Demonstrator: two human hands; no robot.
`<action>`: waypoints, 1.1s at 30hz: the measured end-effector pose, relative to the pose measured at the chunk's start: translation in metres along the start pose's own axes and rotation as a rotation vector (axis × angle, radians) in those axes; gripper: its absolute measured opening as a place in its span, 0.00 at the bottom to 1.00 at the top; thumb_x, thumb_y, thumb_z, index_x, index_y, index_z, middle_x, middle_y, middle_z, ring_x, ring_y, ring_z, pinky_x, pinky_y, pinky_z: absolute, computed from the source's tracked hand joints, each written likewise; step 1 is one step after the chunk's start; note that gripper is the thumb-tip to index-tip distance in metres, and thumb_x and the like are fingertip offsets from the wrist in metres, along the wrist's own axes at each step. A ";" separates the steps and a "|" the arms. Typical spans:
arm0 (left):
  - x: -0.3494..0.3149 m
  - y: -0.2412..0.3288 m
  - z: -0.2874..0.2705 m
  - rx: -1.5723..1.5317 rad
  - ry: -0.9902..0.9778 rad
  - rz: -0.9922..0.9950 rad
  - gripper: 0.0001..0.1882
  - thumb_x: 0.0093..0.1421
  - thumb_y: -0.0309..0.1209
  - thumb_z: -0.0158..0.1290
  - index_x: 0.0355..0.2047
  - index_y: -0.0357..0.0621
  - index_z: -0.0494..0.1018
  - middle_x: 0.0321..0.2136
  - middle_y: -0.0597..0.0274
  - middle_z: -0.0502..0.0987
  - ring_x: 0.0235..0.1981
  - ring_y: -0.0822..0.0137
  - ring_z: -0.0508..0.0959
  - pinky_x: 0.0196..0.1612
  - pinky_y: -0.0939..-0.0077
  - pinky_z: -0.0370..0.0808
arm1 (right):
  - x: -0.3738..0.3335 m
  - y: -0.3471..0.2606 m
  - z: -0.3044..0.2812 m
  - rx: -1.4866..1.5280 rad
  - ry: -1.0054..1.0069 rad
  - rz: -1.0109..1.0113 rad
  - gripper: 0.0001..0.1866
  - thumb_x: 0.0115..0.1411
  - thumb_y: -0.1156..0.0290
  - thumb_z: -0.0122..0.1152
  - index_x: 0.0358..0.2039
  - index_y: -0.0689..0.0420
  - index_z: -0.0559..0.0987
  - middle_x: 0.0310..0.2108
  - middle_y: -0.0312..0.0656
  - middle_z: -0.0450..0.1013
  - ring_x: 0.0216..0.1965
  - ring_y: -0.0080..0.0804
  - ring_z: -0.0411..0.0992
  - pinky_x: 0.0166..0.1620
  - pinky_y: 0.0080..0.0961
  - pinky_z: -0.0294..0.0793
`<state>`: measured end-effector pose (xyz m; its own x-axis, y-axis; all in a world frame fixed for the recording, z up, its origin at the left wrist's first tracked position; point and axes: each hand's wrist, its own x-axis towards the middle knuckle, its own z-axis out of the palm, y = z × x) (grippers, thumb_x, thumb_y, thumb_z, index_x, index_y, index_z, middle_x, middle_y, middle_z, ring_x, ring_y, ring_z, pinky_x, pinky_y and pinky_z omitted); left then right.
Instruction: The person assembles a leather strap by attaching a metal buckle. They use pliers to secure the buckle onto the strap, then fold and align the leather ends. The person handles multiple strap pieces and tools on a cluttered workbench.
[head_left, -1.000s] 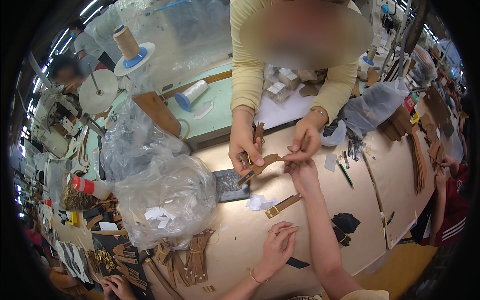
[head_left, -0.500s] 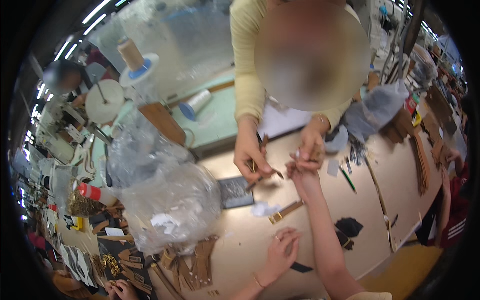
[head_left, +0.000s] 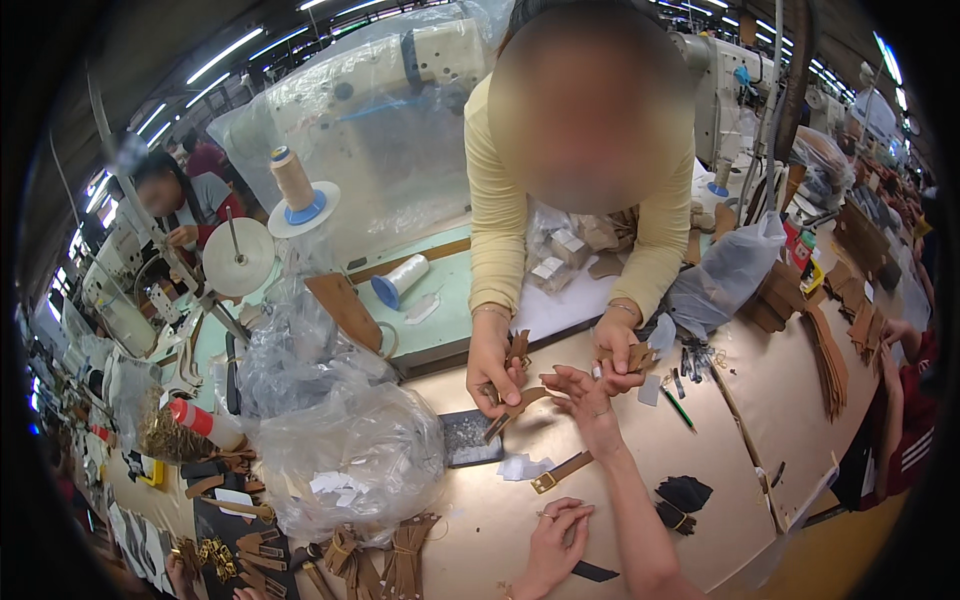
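Observation:
My right hand [head_left: 594, 412] reaches far over the table, palm up with fingers spread, and holds nothing that I can see. Its fingertips are close to a brown leather strap [head_left: 528, 399] held by a co-worker's hand [head_left: 493, 378]. The co-worker's other hand [head_left: 625, 365] holds brown leather pieces [head_left: 640, 355] just beyond my fingers. Lower down, my left hand [head_left: 558, 545] hovers near the table with its fingers loosely bent and apart, nothing visible in them. Between my hands and the dark tray lies a brown strap with a gold buckle [head_left: 562, 473]. A black strip [head_left: 594, 571] lies beside my left hand.
A dark tray [head_left: 470, 437] and a large clear plastic bag [head_left: 345, 465] lie to the left. Brown strap bundles [head_left: 405, 555] sit at the near left. Black pieces [head_left: 684, 496] and a green pencil [head_left: 681, 409] lie to the right. Sewing machines stand behind.
My right hand has opened and spread its fingers, apart from the co-worker's hand it was against. The co-worker's hands now hold brown pieces farther apart. The view has tilted up.

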<state>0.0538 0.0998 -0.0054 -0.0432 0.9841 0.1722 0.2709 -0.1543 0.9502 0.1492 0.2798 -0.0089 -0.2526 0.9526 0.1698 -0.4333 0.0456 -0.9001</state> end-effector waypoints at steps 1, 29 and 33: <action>0.001 0.001 0.000 0.025 -0.002 0.013 0.10 0.56 0.20 0.56 0.38 0.42 0.79 0.40 0.56 0.75 0.39 0.62 0.78 0.40 0.74 0.77 | 0.000 0.000 0.000 0.025 -0.020 -0.013 0.39 0.64 0.35 0.37 0.60 0.58 0.63 0.56 0.45 0.68 0.58 0.30 0.65 0.58 0.29 0.62; 0.003 0.001 -0.003 0.022 -0.062 -0.008 0.10 0.57 0.19 0.55 0.40 0.40 0.77 0.42 0.53 0.73 0.36 0.62 0.79 0.40 0.73 0.75 | -0.013 -0.035 0.021 -0.668 -0.054 0.333 0.12 0.58 0.64 0.65 0.34 0.60 0.80 0.27 0.36 0.76 0.31 0.19 0.71 0.38 0.19 0.70; 0.006 0.002 -0.003 0.096 -0.037 0.075 0.10 0.57 0.19 0.55 0.40 0.40 0.77 0.42 0.53 0.73 0.36 0.61 0.79 0.40 0.72 0.76 | -0.033 -0.119 0.028 -0.910 -0.066 0.359 0.15 0.52 0.61 0.71 0.32 0.59 0.80 0.24 0.36 0.73 0.27 0.25 0.70 0.36 0.22 0.70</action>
<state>0.0514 0.1054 -0.0016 0.0152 0.9730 0.2304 0.3629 -0.2201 0.9055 0.1847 0.2349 0.1039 -0.2991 0.9375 -0.1776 0.5044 -0.0026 -0.8634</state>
